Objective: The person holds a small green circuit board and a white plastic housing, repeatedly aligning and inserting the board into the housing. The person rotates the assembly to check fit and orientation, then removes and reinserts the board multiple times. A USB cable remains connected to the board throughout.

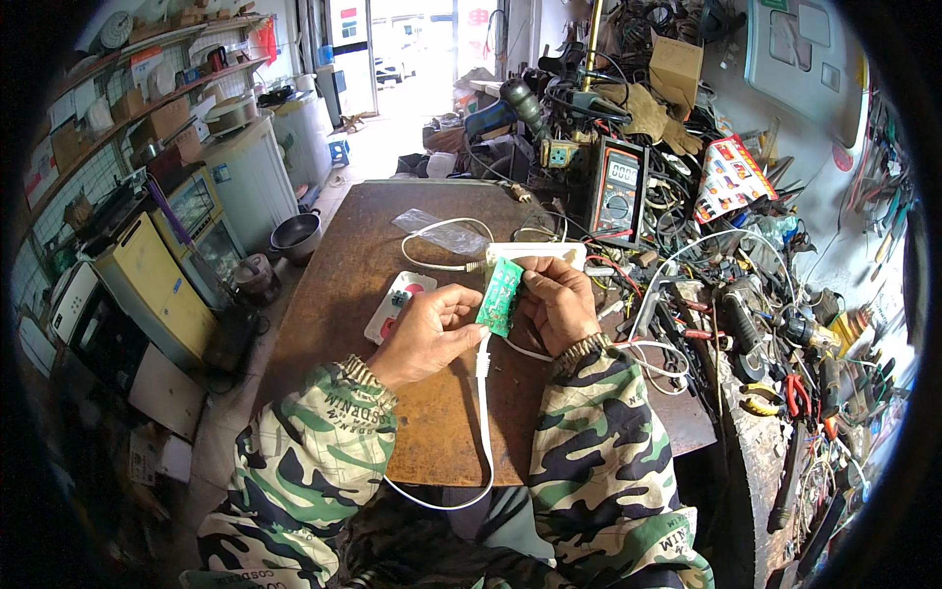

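Note:
A green circuit board (pixel 500 297) is held up between my two hands above the brown table. My left hand (pixel 432 334) pinches its lower left edge with thumb and fingers. At the upper right edge my right hand (pixel 557 302) grips the same board. A white cable (pixel 484 393) hangs down from the board's lower end and loops past the table's front edge. Behind the board lies a white plastic housing (pixel 535 253), partly covered by my right hand. Left of my left hand, a white cover with red parts (pixel 397 306) rests on the table.
The brown wooden table (pixel 343 255) carries a clear plastic bag (pixel 442 232). A multimeter (pixel 618 192) stands upright at the back right. Tangled cables, red-handled pliers (pixel 797 395) and other tools crowd the right side. On the floor at left sits a dark pot (pixel 296 234).

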{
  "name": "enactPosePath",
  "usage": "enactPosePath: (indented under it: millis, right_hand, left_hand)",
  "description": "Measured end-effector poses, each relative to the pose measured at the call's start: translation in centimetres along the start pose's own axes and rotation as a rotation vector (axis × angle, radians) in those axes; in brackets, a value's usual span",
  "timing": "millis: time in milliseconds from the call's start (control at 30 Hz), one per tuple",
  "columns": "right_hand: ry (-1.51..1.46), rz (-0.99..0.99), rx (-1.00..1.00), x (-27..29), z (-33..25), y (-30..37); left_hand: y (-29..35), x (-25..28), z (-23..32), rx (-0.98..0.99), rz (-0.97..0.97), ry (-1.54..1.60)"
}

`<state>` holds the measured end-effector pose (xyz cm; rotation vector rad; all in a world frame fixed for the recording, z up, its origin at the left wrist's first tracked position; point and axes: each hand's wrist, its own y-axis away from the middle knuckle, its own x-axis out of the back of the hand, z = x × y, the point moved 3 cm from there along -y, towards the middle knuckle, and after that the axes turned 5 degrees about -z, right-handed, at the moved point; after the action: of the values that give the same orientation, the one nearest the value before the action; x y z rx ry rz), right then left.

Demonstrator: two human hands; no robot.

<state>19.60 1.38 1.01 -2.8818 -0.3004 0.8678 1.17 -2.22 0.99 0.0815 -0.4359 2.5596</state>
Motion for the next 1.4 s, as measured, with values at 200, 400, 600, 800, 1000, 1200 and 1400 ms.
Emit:
enactPosePath:
  millis: [200,400,600,800,1000,1200,1400]
  right_hand:
    - [0.060,-0.047,0.017,0.3,0.8,-0.5]
    - [0.158,-0.056,0.040,0.5,0.1,0.0]
    - [0.154,-0.094,0.096,0.4,0.7,-0.3]
    - [0.230,-0.081,0.122,0.0,0.5,0.0]
    - [0.215,-0.125,0.045,-0.8,-0.4,0.7]
    - [0.438,-0.047,0.024,-0.8,-0.7,1.0]
    - [0.736,0.042,0.143,0.1,-0.1,0.9]
  left_hand:
    - [0.3,0.3,-0.2,0.046,0.046,-0.059]
    - [-0.1,0.1,-0.1,0.054,0.027,-0.044]
    - [-0.2,0.2,-0.5,-0.018,0.049,-0.083]
    - [0.0,-0.2,0.0,-0.101,0.149,-0.307]
    - [0.2,-0.5,0.5,-0.156,0.201,-0.456]
    - [0.3,-0.4,0.9,-0.153,0.256,-0.459]
    - [0.2,-0.4,1.2,-0.193,0.271,-0.463]
